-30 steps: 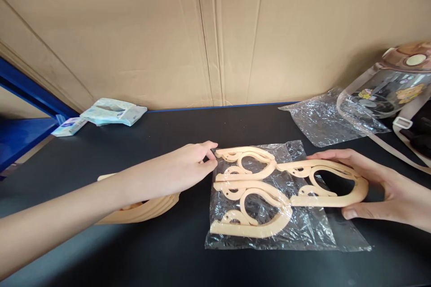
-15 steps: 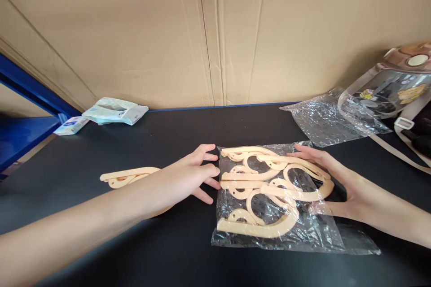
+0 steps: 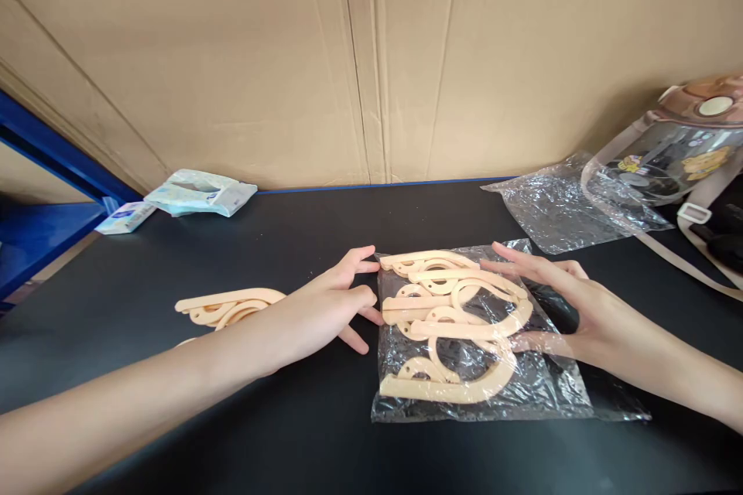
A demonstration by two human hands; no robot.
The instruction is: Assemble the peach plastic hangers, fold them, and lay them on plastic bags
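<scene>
Several peach-coloured folding hangers (image 3: 450, 394) lie inside a clear plastic bag (image 3: 551, 390) on the black table. My right hand (image 3: 557, 294) reaches in at the bag's right side, its fingertips seen through the film. Thumb and fingers sit on either side of the curved end of one hanger (image 3: 525, 313). At the bag's left edge, my left hand (image 3: 342, 294) has its fingers spread, the tips touching or nearly touching the film. More folding hangers (image 3: 229, 302) lie on the table to the left, partly hidden behind my left forearm.
A pale tissue pack (image 3: 200, 192) and a smaller packet (image 3: 124, 217) lie at the back left by the blue frame (image 3: 49, 240). Another clear bag (image 3: 539, 201) and a strapped bottle (image 3: 673, 155) are at the back right. Cardboard (image 3: 232, 54) stands behind the table.
My right hand has moved left, and the upper right hanger has slid left with it, deeper into the bag. My left hand has stayed at the bag's left edge.
</scene>
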